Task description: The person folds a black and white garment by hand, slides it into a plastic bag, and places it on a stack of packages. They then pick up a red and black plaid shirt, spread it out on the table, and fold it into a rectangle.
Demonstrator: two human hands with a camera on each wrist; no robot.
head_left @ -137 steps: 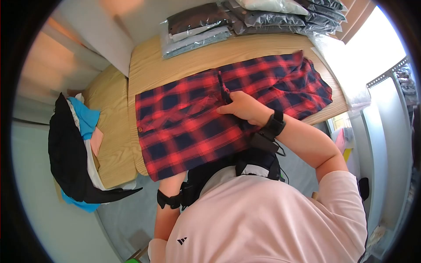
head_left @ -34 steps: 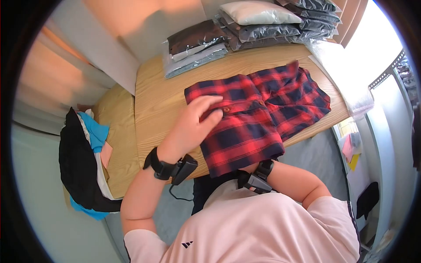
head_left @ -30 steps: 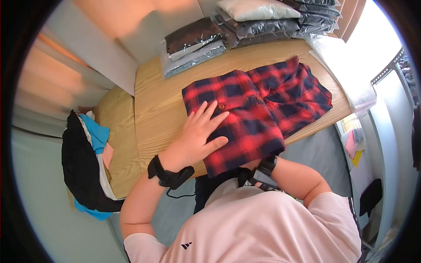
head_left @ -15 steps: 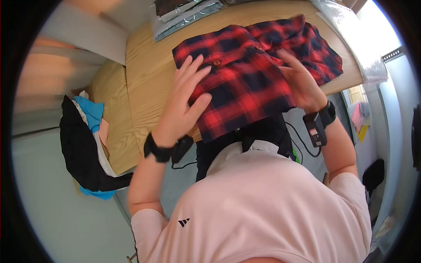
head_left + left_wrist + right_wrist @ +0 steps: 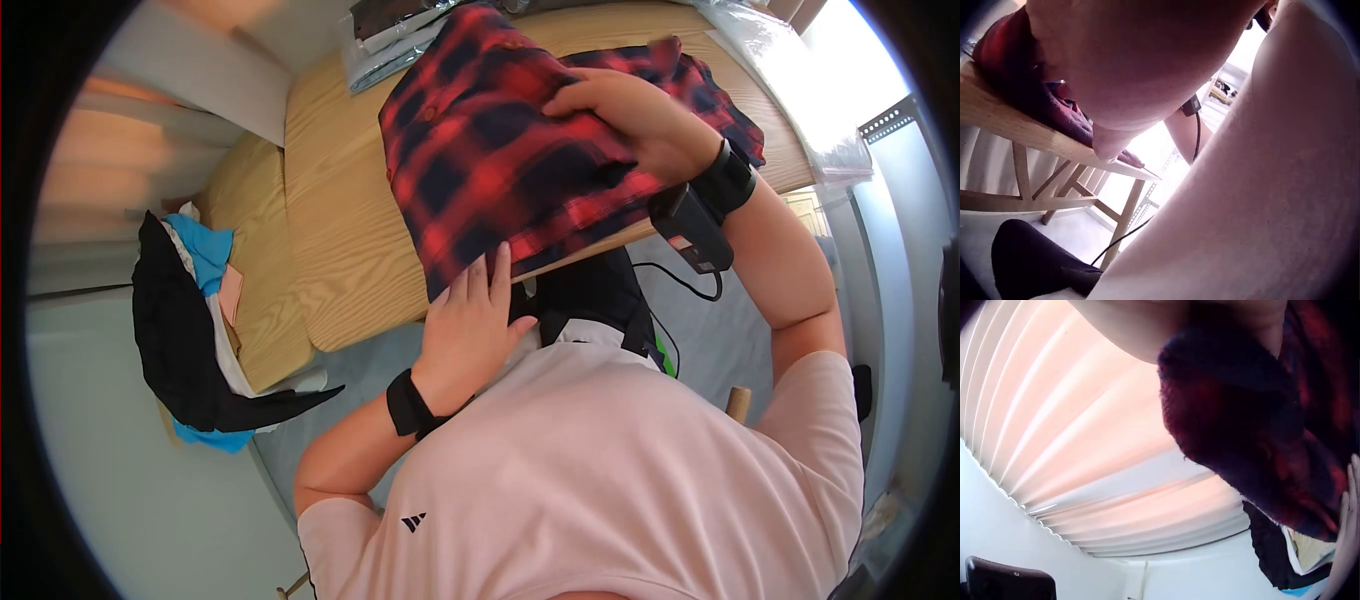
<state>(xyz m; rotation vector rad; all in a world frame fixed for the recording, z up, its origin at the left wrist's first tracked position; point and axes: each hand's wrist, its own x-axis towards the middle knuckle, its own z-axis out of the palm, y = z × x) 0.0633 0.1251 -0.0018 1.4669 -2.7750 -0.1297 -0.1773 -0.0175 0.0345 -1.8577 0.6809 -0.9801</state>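
A red and navy plaid shirt (image 5: 475, 135) with brown buttons lies folded over on the wooden table, its upper layers bulging up. My right hand (image 5: 640, 120) grips the shirt's right side, the thumb lying on top and the other fingers mostly hidden. In the right wrist view, a thick fold of the shirt (image 5: 1229, 406) hangs below that hand. At the near left corner my left hand (image 5: 468, 325) touches the shirt's front edge with straight fingers. The left wrist view shows the shirt (image 5: 1004, 56) at the table edge beside that hand.
Bagged garments (image 5: 385, 45) lie at the table's back. Clear plastic sheeting (image 5: 800, 90) covers the right end. Black trousers (image 5: 170, 330) and a blue cloth (image 5: 203, 255) drape at the left. The table's wooden top (image 5: 340, 230) shows left of the shirt.
The shirt, laid out long at first, is now folded over from the left. My right hand came out from under it and grips its right side; my left hand moved to the near edge.
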